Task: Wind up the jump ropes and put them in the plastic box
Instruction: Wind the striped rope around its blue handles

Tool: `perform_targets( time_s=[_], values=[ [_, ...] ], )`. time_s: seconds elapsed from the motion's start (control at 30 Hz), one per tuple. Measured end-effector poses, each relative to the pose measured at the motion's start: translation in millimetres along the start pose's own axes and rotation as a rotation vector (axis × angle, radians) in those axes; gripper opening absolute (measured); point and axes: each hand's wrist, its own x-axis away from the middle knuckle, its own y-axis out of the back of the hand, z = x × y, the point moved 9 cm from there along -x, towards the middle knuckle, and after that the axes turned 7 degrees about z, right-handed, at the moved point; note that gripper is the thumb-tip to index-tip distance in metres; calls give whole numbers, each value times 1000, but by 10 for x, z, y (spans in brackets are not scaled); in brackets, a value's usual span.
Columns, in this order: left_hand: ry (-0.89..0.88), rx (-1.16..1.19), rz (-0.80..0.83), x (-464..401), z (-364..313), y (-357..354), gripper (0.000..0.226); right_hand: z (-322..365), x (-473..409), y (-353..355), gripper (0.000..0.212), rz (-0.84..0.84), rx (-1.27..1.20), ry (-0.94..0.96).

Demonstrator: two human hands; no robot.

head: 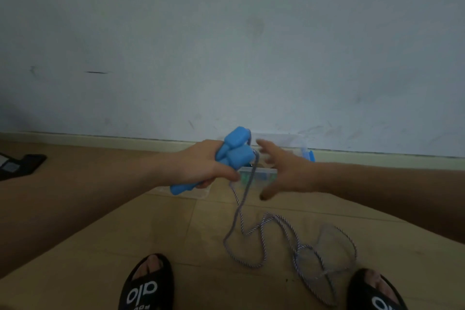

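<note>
- Both blue handles [232, 156] are being gripped together in the left hand [201, 166], fingers curled round them, fat ends sticking up past the knuckles.
- The right hand [284, 171] is being held out just beside them, fingers spread and blurry, nothing being held in it, and the two hands are being kept a little apart.
- The striped cord [264, 236] is being left to dangle from the handles, between the hands, and is pooling in loose loops on the wood floor [100, 246] below the right forearm, near the right sandal [375, 292].
- The clear plastic box [259, 176] is being half hidden behind both hands, against the wall [226, 45].
- Stuff that could go sideways, just guessing:
  - those floor loops are overlapping, so a knot is probably being asked for if the cord gets yanked up fast
  - the cord is lying close to the sandal, so it could get stepped on and snagged mid-wind
  - two chunky handles in one fist is a lot, one could slip once wraps are being pulled tight
- Both forearms are being stretched forward, nearly level, left palm turned inward.
</note>
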Motion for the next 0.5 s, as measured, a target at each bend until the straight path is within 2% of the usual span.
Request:
perform_targets(
  time_s=[0.03, 0.1, 0.2, 0.33, 0.43, 0.5],
  values=[
    [-13, -28, 25, -9, -39, -41, 24, 128, -31, 49, 119, -31, -121, 76],
    [-39, -64, 64, -32, -92, -92, 28, 318, -45, 75, 94, -33, -240, 185],
    [-39, -110, 67, -42, -70, -94, 26, 406, 2, 92, 61, -39, -349, 214],
    [29, -155, 16, -20, 87, 17, 25, 417, 67, 69, 46, -22, -404, 165],
    [59, -211, 76, -10, 142, -34, 31, 449, 95, -64, 49, 118, -601, 118],
    [71, -294, 108, -14, 117, -110, 34, 456, 83, -71, 43, 77, -598, 102]
  ],
)
